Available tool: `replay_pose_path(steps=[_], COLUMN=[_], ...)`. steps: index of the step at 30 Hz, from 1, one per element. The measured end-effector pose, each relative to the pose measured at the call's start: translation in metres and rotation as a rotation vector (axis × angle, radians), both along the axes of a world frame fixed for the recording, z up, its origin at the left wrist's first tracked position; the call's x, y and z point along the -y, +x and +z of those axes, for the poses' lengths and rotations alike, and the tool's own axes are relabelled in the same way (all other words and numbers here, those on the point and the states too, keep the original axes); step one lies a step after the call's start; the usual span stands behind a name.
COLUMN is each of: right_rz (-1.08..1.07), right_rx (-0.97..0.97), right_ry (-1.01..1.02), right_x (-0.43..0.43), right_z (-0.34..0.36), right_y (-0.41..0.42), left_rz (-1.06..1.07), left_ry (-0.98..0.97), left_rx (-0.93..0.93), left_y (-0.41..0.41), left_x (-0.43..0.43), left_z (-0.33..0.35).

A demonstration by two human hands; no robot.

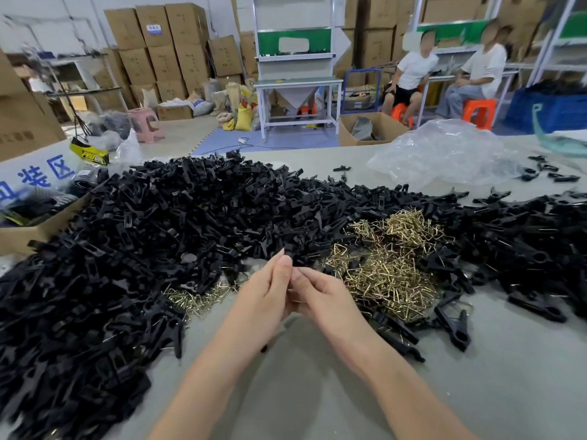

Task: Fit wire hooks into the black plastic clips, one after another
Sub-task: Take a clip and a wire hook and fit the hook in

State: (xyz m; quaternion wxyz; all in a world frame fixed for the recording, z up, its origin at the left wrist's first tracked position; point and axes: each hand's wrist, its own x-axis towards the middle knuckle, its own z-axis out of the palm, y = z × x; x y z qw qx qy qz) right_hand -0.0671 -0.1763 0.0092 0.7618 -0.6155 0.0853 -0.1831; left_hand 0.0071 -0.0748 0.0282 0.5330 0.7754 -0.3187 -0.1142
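Note:
My left hand (263,296) and my right hand (320,296) meet fingertip to fingertip over the grey table (317,392). The left fingers point up and close around a small black clip (289,292), which shows only as a dark sliver in the gap between the hands. The right fingers curl in and pinch a thin wire hook there, almost all of it hidden. A big heap of black plastic clips (190,223) spreads across the left and far side. A pile of brass-coloured wire hooks (390,265) lies just right of my hands.
More black clips (524,249) are heaped at the right, with several loose ones (451,325) near my right wrist. A crumpled clear plastic bag (444,154) lies at the far right. A cardboard box (19,236) stands at the left edge. Two people sit far behind.

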Motion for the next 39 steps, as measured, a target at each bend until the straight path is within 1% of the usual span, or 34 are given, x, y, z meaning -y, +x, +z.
replay_pose_path(steps=[1,3,6,8,12,13,15,18,21,23,27,29,33,35,36,37,39], right_rz=[-0.004,-0.014,-0.066,-0.116,-0.178,-0.178,-0.176,-0.178,-0.204,-0.225,-0.24,-0.232,-0.223,-0.221,-0.219,-0.216,-0.196], right_rx=[0.001,0.001,0.007,0.009,0.005,-0.001,-0.019,-0.057,-0.073,-0.066,-0.06,-0.054,-0.058,-0.068,-0.072,-0.075,-0.077], right_ry=[0.001,0.004,0.035,0.059,0.128,0.133,0.137,0.109,0.102,0.111,0.136,0.131,0.154,0.144,0.141,0.138,0.127], right_x=[0.0,0.0,0.0,0.002,0.007,0.007,0.007,0.006,0.007,0.007,0.008,0.007,0.007,0.007,0.007,0.007,0.007], right_z=[0.0,-0.001,0.0,0.001,0.002,0.002,0.002,0.002,0.001,0.001,0.001,0.001,0.001,0.001,0.001,0.001,0.002], right_y=[0.001,0.002,0.002,0.002,0.001,0.001,0.001,0.001,0.002,0.002,0.003,0.003,0.002,0.002,0.002,0.002,0.001], left_rz=[-0.01,-0.04,-0.014,0.017,0.004,0.008,0.005,-0.053,-0.104,-0.14,-0.054,-0.04,-0.101,-0.08,-0.049,-0.009,0.082], left_ry=[-0.004,-0.056,-0.157,-0.196,-0.255,-0.233,-0.128,-0.033,0.058,0.095,0.108,0.187,0.413,0.464,0.439,0.37,0.147], left_rx=[-0.013,-0.102,-0.214,-0.199,-0.14,-0.126,-0.063,0.016,0.272,0.391,0.437,0.452,0.544,0.575,0.56,0.506,0.313], left_y=[0.001,0.001,0.0,0.002,0.005,0.006,0.008,0.01,0.01,0.012,0.024,0.033,0.038,0.037,0.036,0.034,0.029], left_x=[-0.001,-0.002,-0.008,-0.016,-0.024,-0.023,-0.019,-0.015,-0.018,-0.023,-0.04,-0.049,-0.053,-0.05,-0.049,-0.047,-0.041], left_z=[0.0,0.0,-0.002,-0.002,-0.004,-0.007,-0.014,-0.021,-0.025,-0.024,-0.02,-0.02,-0.024,-0.024,-0.023,-0.02,-0.015])
